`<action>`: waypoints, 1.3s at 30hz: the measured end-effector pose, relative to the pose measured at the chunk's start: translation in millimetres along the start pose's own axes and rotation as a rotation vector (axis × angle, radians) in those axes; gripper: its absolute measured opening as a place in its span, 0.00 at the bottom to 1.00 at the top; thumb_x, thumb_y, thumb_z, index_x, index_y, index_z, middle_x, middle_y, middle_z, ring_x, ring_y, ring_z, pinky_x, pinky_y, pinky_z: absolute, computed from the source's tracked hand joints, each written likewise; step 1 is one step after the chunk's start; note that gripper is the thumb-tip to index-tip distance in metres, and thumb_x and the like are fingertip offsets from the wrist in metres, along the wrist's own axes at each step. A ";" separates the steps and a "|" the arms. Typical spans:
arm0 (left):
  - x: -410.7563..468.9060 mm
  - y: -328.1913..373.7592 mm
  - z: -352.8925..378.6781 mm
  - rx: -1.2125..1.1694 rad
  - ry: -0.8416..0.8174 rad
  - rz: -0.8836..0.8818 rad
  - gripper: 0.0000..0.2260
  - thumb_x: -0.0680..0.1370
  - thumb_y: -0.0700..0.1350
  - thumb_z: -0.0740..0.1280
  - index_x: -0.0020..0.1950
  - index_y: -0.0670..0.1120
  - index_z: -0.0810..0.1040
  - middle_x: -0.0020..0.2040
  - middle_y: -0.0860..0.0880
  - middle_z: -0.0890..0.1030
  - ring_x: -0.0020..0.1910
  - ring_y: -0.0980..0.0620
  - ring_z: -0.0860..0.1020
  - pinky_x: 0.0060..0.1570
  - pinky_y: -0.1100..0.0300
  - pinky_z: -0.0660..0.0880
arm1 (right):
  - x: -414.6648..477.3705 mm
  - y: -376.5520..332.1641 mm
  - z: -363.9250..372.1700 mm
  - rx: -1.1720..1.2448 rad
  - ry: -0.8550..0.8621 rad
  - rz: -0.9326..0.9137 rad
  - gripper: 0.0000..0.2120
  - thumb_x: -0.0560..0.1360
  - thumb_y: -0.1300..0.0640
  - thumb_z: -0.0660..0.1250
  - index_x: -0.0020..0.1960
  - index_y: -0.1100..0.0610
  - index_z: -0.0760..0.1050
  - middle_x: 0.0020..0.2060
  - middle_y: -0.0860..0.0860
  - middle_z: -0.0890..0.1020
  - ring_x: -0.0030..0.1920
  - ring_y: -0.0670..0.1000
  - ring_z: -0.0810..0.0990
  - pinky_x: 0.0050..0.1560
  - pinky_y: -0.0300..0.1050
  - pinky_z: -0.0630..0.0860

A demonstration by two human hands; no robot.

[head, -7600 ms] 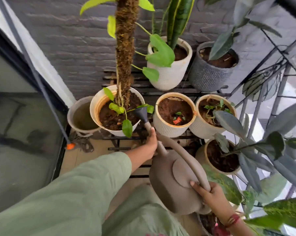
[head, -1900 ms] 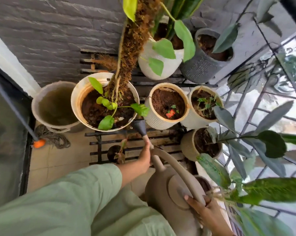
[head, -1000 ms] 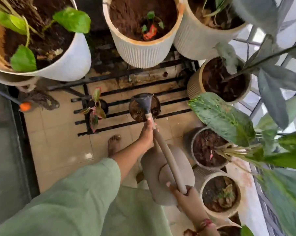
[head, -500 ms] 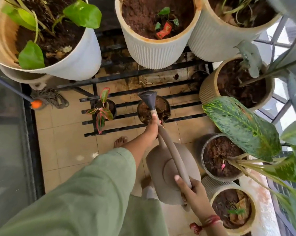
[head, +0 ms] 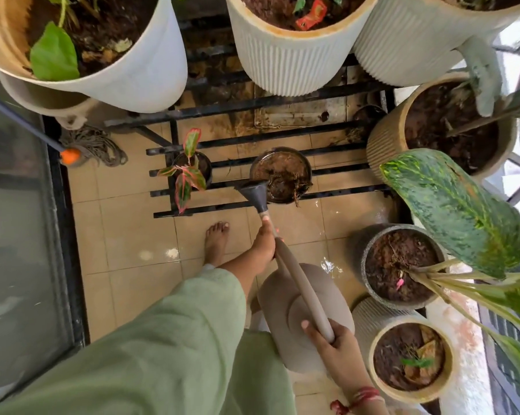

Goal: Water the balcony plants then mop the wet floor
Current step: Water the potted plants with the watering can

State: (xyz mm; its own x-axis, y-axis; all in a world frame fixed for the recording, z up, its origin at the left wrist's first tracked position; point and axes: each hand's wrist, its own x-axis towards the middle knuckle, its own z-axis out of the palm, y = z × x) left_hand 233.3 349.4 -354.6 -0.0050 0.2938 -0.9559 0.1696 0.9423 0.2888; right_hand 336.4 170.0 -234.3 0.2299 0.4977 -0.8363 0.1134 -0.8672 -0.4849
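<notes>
A taupe watering can (head: 285,319) hangs low in front of me. My right hand (head: 333,347) grips the rear of its long handle, and my left hand (head: 263,242) holds the spout just behind the dark rose head (head: 254,193). The rose sits at the near rim of a small black pot (head: 282,172) filled with wet brown soil, standing on a low black metal rack (head: 327,167). A small pot with a red and green plant (head: 189,172) stands to its left. A mop head (head: 95,145) with an orange collar lies at the left wall.
Large white pots (head: 145,73) crowd the upper shelf. Ribbed and grey pots (head: 399,265) line the right side by the railing, with a big variegated leaf (head: 453,211) overhanging. Wet patches shine on the beige tiles (head: 127,235). My bare foot (head: 216,241) stands near the rack. A glass door (head: 16,235) is left.
I have turned from the large upper pots down to the low rack. The can's rose has moved over the small black pot, whose soil now looks wet and glossy.
</notes>
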 end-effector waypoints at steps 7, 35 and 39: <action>-19.3 3.2 33.0 0.334 -0.083 -0.047 0.34 0.79 0.65 0.38 0.74 0.45 0.62 0.69 0.41 0.70 0.67 0.41 0.69 0.68 0.46 0.66 | -10.9 23.5 -3.1 0.095 0.072 0.131 0.16 0.69 0.52 0.73 0.29 0.59 0.74 0.20 0.48 0.68 0.26 0.49 0.67 0.24 0.37 0.62; -24.5 82.1 30.9 0.178 -0.252 -0.064 0.56 0.57 0.81 0.47 0.76 0.46 0.57 0.72 0.41 0.66 0.69 0.43 0.66 0.70 0.47 0.64 | -17.4 -71.5 -29.1 0.119 0.122 0.138 0.27 0.67 0.48 0.75 0.22 0.59 0.63 0.20 0.56 0.66 0.22 0.51 0.66 0.28 0.42 0.65; -43.4 88.2 -22.7 0.287 -0.291 0.151 0.33 0.79 0.65 0.45 0.69 0.41 0.69 0.64 0.40 0.74 0.59 0.45 0.75 0.58 0.53 0.74 | -13.3 -68.8 -6.1 0.035 0.169 0.156 0.23 0.69 0.56 0.74 0.24 0.60 0.65 0.20 0.55 0.65 0.22 0.49 0.64 0.23 0.38 0.60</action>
State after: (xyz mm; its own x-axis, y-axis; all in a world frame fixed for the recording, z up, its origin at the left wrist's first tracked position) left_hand 226.1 423.5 -286.5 0.3120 0.3288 -0.8914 0.4143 0.7972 0.4391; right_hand 331.4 222.9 -188.2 0.4008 0.3450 -0.8488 0.0306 -0.9309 -0.3639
